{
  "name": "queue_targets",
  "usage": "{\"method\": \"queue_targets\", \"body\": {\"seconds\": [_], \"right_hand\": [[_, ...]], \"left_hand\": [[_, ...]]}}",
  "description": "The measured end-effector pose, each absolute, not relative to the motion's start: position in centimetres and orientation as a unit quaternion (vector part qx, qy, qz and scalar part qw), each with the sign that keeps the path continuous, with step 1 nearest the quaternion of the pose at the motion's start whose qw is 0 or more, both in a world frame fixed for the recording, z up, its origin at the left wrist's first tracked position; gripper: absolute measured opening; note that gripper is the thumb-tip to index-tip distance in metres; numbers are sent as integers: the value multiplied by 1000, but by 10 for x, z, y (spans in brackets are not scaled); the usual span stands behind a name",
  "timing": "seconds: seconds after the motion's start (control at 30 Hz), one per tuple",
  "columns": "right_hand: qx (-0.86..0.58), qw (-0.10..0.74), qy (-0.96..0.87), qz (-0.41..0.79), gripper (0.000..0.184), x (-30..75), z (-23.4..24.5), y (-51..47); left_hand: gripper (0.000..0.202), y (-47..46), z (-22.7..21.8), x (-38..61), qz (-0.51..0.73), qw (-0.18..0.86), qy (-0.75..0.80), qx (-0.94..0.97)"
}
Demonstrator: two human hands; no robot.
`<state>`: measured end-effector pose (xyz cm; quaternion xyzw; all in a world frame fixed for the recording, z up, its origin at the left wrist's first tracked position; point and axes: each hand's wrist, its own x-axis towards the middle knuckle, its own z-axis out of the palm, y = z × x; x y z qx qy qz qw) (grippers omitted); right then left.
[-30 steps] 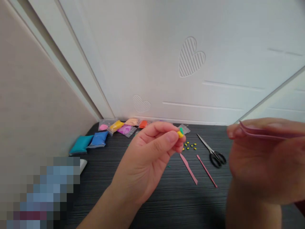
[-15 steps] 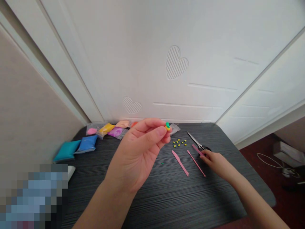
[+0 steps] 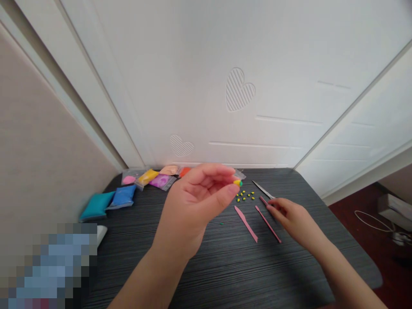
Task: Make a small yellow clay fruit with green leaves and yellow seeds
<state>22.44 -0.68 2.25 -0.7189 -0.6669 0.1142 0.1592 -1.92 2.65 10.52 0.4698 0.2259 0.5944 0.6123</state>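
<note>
Raised above the table, my left hand (image 3: 196, 210) pinches a small yellow and green clay piece (image 3: 237, 183) between thumb and fingertips. My right hand (image 3: 291, 214) is low over the tabletop at the right, its fingers closed on the end of a pink clay tool (image 3: 264, 201). Scissors (image 3: 262, 188) lie beside it, their handles hidden by that hand. Between the hands are a thin pink modelling stick (image 3: 268, 224) and a pink plastic knife (image 3: 246, 224). Behind them sit several tiny yellow and green clay pieces (image 3: 243, 198).
Along the back left of the dark table (image 3: 206, 274) lie bags of clay: teal (image 3: 97, 206), blue (image 3: 122, 196), yellow (image 3: 148, 177), purple (image 3: 162, 181) and others. A tiny green bit (image 3: 221, 223) rests near the middle. White panels (image 3: 193, 86) rise directly behind.
My left hand has shifted slightly right and turned the clay piece so its green end points right. My right hand stays by the scissors, now covering their handles; the view has moved slightly.
</note>
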Motion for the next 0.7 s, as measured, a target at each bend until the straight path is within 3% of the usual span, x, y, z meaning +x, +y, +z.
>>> {"method": "queue_targets", "body": {"seconds": [0.2, 0.33, 0.5, 0.7], "right_hand": [[-547, 394, -703, 227, 16, 161, 98, -10], [-439, 543, -667, 259, 15, 135, 121, -11], [-388, 541, -632, 397, 16, 129, 127, -7], [-363, 505, -620, 477, 15, 133, 120, -1]], "left_hand": [[35, 14, 117, -27, 592, 524, 267, 551], [41, 7, 120, -27, 619, 475, 264, 567], [35, 2, 119, -15, 667, 429, 280, 541], [46, 12, 117, -22, 620, 423, 272, 602]]}}
